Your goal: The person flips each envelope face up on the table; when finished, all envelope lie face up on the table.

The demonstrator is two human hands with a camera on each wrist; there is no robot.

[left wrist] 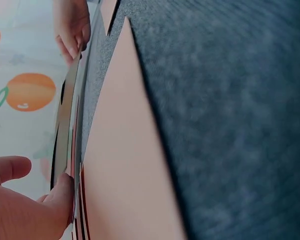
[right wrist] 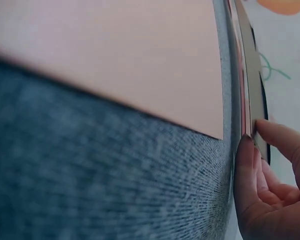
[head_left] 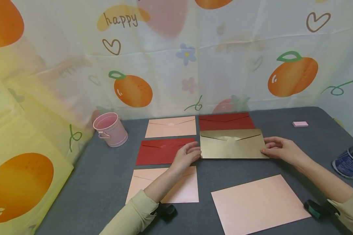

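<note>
A gold envelope, flap side up, lies between my hands, its top edge overlapping a red envelope behind it. My right hand pinches its right end between thumb and fingers; in the right wrist view its edge shows between them. At the left end, my left hand holds the side edge, thumb tip against it and index finger raised apart. Under and beside my left arm are another red envelope and a pale pink envelope.
Another pale pink envelope lies at the back left. A larger pink sheet or envelope lies slanted at the front right. A pink bucket stands at the far left, a pink eraser-like block at the back right, and a blue pen holder at the right edge.
</note>
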